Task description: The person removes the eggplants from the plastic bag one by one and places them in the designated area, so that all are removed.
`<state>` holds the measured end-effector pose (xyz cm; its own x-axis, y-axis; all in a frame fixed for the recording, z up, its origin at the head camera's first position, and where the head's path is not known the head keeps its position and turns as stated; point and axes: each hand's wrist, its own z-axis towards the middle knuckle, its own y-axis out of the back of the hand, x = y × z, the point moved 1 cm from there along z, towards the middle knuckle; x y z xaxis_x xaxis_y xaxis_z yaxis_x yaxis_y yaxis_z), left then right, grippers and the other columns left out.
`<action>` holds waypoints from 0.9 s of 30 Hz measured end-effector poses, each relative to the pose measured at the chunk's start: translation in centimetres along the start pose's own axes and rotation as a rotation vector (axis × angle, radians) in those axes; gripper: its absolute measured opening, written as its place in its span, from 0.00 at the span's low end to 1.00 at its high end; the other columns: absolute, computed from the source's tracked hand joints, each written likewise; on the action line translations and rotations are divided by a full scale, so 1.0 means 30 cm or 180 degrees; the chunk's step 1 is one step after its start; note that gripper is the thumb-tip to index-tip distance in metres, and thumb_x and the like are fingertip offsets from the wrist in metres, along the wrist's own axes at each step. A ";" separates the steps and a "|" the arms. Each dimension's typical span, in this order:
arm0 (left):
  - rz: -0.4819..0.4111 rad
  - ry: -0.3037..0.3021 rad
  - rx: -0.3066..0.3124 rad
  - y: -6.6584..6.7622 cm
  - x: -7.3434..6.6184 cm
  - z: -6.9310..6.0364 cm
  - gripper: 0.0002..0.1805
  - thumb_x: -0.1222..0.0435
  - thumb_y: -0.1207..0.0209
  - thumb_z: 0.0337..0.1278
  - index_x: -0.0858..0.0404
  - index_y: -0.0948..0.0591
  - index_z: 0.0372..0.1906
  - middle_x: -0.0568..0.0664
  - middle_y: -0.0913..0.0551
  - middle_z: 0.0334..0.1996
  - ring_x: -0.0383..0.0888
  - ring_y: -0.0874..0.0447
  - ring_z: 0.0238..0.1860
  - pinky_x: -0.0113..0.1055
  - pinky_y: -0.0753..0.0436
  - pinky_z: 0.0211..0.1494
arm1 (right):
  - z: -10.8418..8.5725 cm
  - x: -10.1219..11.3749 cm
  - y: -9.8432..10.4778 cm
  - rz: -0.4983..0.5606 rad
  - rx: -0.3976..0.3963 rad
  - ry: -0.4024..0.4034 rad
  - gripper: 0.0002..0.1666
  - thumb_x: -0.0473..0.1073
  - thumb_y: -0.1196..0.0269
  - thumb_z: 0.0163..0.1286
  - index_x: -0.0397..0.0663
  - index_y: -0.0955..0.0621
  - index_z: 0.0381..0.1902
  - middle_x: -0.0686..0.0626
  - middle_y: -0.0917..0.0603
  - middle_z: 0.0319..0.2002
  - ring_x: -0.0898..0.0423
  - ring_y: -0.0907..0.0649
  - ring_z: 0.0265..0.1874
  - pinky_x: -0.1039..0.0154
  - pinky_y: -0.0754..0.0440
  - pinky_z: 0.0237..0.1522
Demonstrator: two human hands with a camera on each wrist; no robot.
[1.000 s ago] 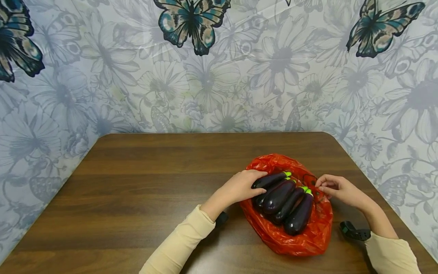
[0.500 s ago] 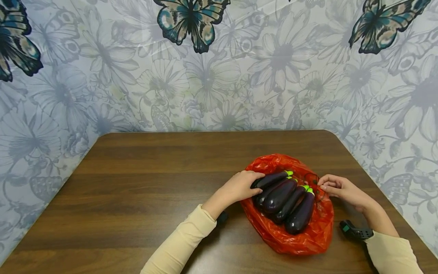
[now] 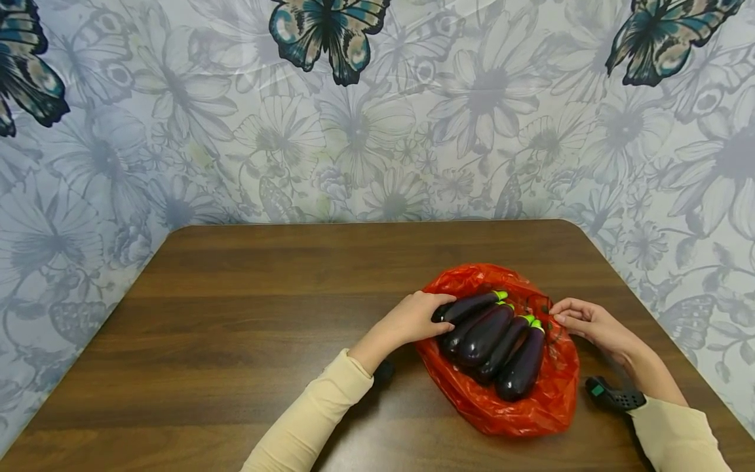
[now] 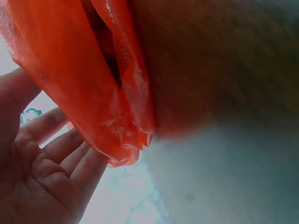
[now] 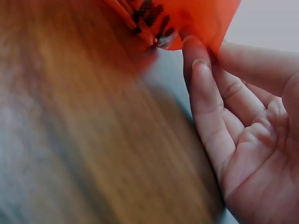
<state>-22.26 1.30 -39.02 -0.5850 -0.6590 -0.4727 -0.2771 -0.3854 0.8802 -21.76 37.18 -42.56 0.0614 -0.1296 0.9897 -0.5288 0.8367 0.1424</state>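
Observation:
Several glossy dark eggplants (image 3: 486, 337) with bright green stem caps lie side by side on an opened red plastic bag (image 3: 531, 413), right of the table's middle. At the bag's left edge, my left hand (image 3: 413, 321) rests with thumb and index finger spread beside the blunt end of the uppermost eggplant. In the left wrist view its fairly straight fingers touch the outside of the red plastic. On the other side, my right hand (image 3: 592, 328) pinches the bag's right edge between thumb and fingertips. Dark print on the plastic shows in the right wrist view.
The brown wooden table (image 3: 236, 328) has rounded far corners. Behind it hangs a pale floral backdrop (image 3: 354, 144) with teal butterflies. A black device (image 3: 613, 395) is strapped at the right wrist, beside the cream sleeve (image 3: 678, 429).
The head view has tilted slightly downward. My right hand still pinches the bag's edge and has shifted a little to the right. The eggplants keep their arrangement.

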 end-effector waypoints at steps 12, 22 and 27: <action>-0.0708 0.0067 -0.0100 0.011 0.026 0.006 0.26 0.58 0.35 0.54 0.61 0.23 0.58 0.48 0.20 0.51 0.38 0.23 0.51 0.29 0.28 0.53 | -0.003 0.006 -0.006 -0.0072 -0.0078 -0.0028 0.14 0.29 0.54 0.73 0.45 0.23 0.46 0.51 0.16 0.38 0.57 0.17 0.39 0.65 0.21 0.38; -0.1422 0.0078 -0.0168 0.026 0.056 0.004 0.25 0.60 0.34 0.53 0.62 0.21 0.57 0.48 0.21 0.52 0.36 0.23 0.49 0.27 0.28 0.51 | -0.004 0.000 -0.007 -0.0125 -0.0123 -0.0074 0.13 0.30 0.54 0.73 0.44 0.23 0.46 0.51 0.16 0.39 0.57 0.18 0.40 0.66 0.21 0.40; -0.2032 0.0014 -0.0311 0.094 0.087 -0.019 0.25 0.66 0.35 0.53 0.66 0.23 0.58 0.53 0.20 0.50 0.40 0.22 0.47 0.30 0.25 0.49 | -0.005 0.001 -0.007 -0.0133 -0.0120 -0.0095 0.13 0.30 0.53 0.73 0.43 0.23 0.46 0.51 0.16 0.39 0.58 0.18 0.41 0.66 0.21 0.40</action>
<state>-24.14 -1.88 -37.81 -0.3248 -0.2832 -0.9024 -0.4988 -0.7594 0.4178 -21.52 37.07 -42.56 0.0573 -0.1801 0.9820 -0.4941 0.8495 0.1847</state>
